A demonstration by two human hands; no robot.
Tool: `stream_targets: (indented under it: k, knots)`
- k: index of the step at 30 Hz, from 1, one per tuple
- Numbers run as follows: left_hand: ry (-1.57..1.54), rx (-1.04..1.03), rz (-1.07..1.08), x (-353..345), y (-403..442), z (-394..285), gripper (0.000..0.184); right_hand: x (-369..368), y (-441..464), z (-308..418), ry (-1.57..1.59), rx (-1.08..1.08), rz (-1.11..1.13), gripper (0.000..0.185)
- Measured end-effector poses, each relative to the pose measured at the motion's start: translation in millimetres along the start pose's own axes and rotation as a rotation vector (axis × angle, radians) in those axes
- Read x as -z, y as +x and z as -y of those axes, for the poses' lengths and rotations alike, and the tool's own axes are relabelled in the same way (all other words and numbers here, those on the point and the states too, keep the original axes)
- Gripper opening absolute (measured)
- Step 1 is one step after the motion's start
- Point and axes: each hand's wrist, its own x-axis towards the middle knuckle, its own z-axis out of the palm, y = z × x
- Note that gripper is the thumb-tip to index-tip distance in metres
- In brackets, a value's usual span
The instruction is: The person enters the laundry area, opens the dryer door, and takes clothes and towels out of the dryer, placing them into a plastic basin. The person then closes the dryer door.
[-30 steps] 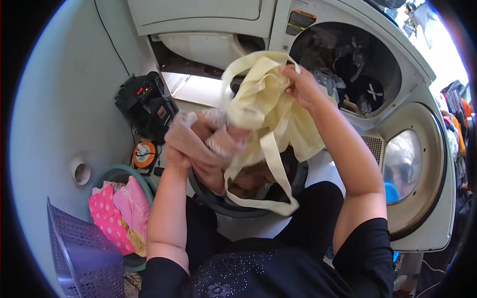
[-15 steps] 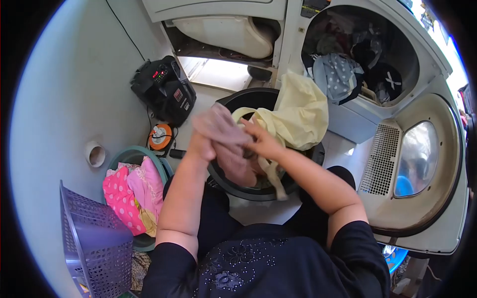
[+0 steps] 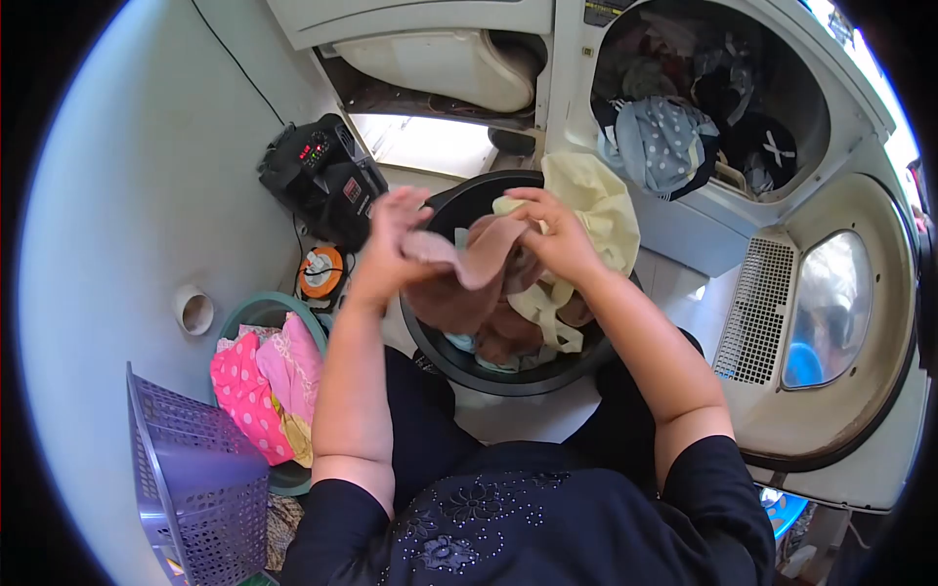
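Note:
A mauve-brown cloth garment is stretched between my hands above a black tub. My right hand pinches its upper edge between thumb and fingers. At the other end, my left hand has the edge caught by the thumb, with the other fingers raised and slightly blurred. The lower part of the garment hangs into the tub, over other clothes. A pale yellow garment drapes over the tub's right rim, its strap-like strip lying inside near my right wrist.
An open dryer holds clothes, its round door swung out on the right. To the left are a green basin with pink clothes, a purple basket, a black speaker and an orange cord reel.
My hands have moved apart, spreading the brown garment's edge between them. The garment has come lower over the tub, and the yellow garment has sagged on the rim.

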Motion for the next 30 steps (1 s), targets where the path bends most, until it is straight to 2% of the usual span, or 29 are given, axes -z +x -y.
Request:
stream_targets:
  k: [1,3,6,7,8,9,11,12,13,14,16,17,21,23,24,26,30]
  knots:
    - [0.267,-0.182,0.106,-19,-4,7,0.047,-4,-1,16,0.317,-0.024,0.077,0.013]
    - [0.212,0.260,0.288,-52,-13,-5,0.036,-13,-5,10,0.288,-0.040,-0.002,0.013]
    - [0.075,0.373,0.314,-40,-7,27,0.036,-24,-8,-9,0.195,-0.049,-0.258,0.011]
    - [-0.084,0.319,0.207,-40,-6,26,0.028,-23,-8,-18,0.200,-0.052,-0.265,0.011]
    - [-0.242,0.264,0.097,-41,-6,25,0.022,-17,-8,-33,0.200,-0.062,-0.063,0.013]
    - [-0.234,0.268,0.103,-34,-7,24,0.022,-10,-7,-48,0.202,-0.069,0.138,0.014]
    - [-0.577,0.385,-0.112,-4,-10,22,0.023,-10,-6,-71,0.208,-0.077,0.543,0.017]
    - [-0.747,0.398,-0.109,14,-11,25,0.023,-19,-7,-74,0.222,-0.074,0.540,0.017]
    - [-0.918,0.405,-0.106,27,-11,28,0.023,-31,-8,-76,0.128,-0.024,0.320,0.017]
    - [-0.907,0.405,-0.104,22,-8,15,0.023,-41,-9,-76,0.030,0.025,0.099,0.016]
    - [-0.971,0.387,-0.304,1,-4,-12,0.030,-52,-11,-76,-0.175,0.112,-0.343,0.015]
    - [-0.973,0.386,-0.301,1,-5,-11,0.030,-49,-9,-74,-0.177,0.112,-0.345,0.015]
    - [-0.858,0.358,-0.348,-2,-8,-1,0.033,-20,0,-59,0.443,-0.418,0.059,0.012]
    - [-1.103,0.392,-0.178,44,-2,43,0.030,2,7,-38,0.648,-0.414,-0.117,0.014]
    - [-1.104,0.389,-0.180,53,2,40,0.030,19,13,-12,0.646,-0.412,-0.113,0.014]
    - [-0.966,0.421,-0.304,61,5,31,0.030,50,23,29,0.904,-0.435,0.142,0.021]
    - [-0.975,0.392,-0.378,35,8,10,0.028,59,39,-55,0.907,-0.605,0.091,0.023]
